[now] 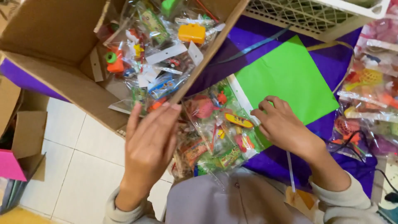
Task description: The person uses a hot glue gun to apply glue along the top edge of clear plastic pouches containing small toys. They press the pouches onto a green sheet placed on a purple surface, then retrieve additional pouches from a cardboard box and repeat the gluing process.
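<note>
Here, on the left, my left hand (149,145) lies flat and open, fingers straight, tips on the front wall of the cardboard box (62,79); it grips nothing. The box is tilted toward me and full of small toys in clear bags, an orange one (192,32) near the top. Just right of that wall, a pile of toy bags (215,137) rests in my lap, partly over the green sheet (290,79). My right hand (284,126) sits at the sheet's near edge, fingers curled and pinching at the topmost bag beside a yellow toy (239,120); whether they have it fast I cannot tell. I judge this the sorting of bags between box and pile. Farther right, more bags (369,95) lie on the purple cloth (331,62), under a white crate (315,16).
</note>
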